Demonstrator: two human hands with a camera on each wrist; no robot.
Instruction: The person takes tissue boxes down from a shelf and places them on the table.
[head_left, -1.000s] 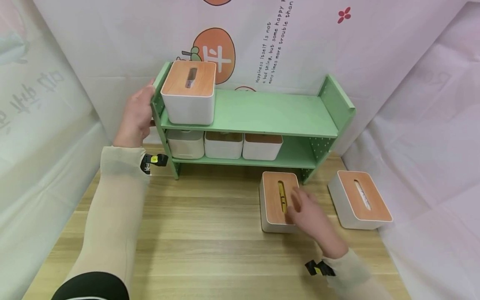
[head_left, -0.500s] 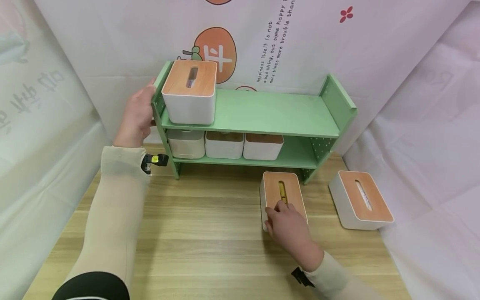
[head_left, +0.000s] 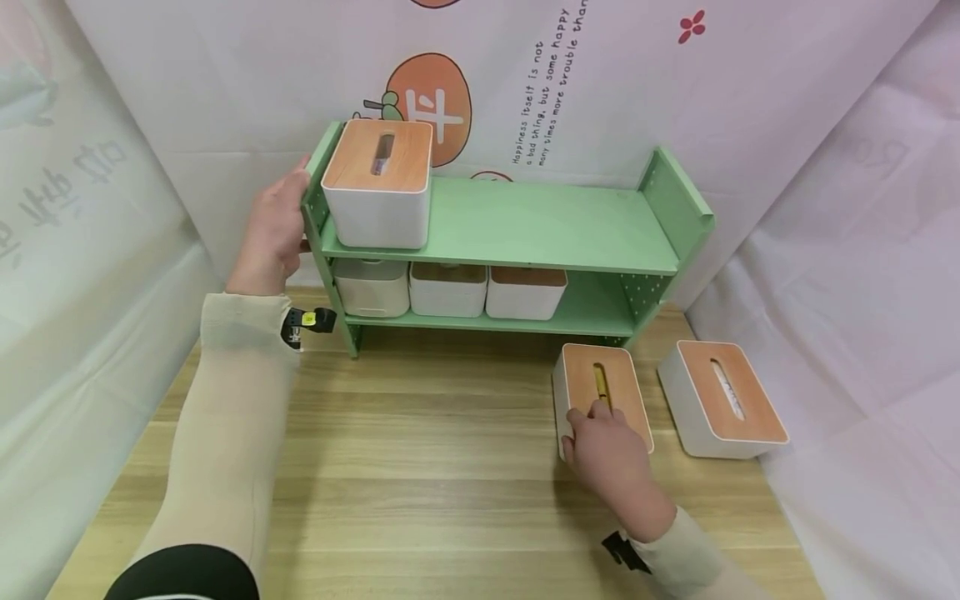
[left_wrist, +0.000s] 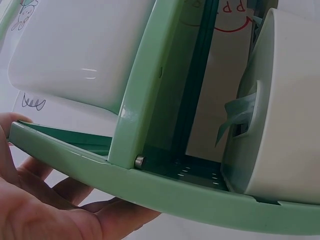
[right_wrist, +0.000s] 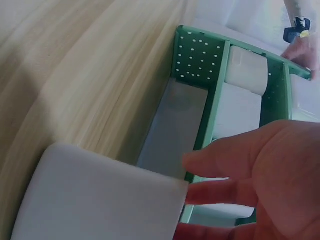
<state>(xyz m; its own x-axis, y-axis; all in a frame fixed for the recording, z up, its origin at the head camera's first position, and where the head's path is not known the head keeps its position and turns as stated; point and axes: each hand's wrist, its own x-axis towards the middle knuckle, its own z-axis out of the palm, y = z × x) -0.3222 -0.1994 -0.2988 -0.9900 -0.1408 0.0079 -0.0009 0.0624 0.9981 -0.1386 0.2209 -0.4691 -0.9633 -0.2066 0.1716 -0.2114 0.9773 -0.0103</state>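
My left hand (head_left: 272, 225) grips the left side panel of a green two-tier shelf (head_left: 540, 221); in the left wrist view its fingers (left_wrist: 75, 192) reach round the panel's outer side. Toward the right, my right hand (head_left: 611, 458) holds a white tissue box (head_left: 566, 392) with a wood-look lid from above, fingers at the lid's slot. Something yellow shows in that slot. In the right wrist view the fingertips are hidden behind the box (right_wrist: 100, 195), and the thumb stands apart from it.
Another wood-lidded tissue box (head_left: 708, 417) stands to the right on the wooden table (head_left: 420, 483). One white box (head_left: 378, 208) sits on the upper tier, left end. Along the lower tier stand a cream box (head_left: 372, 292) and two white boxes (head_left: 448, 296). White cloth walls surround the table.
My right hand has come down onto the lid of the tissue box, and the box has moved right, closer to the other one. The left hand has stayed on the shelf panel.
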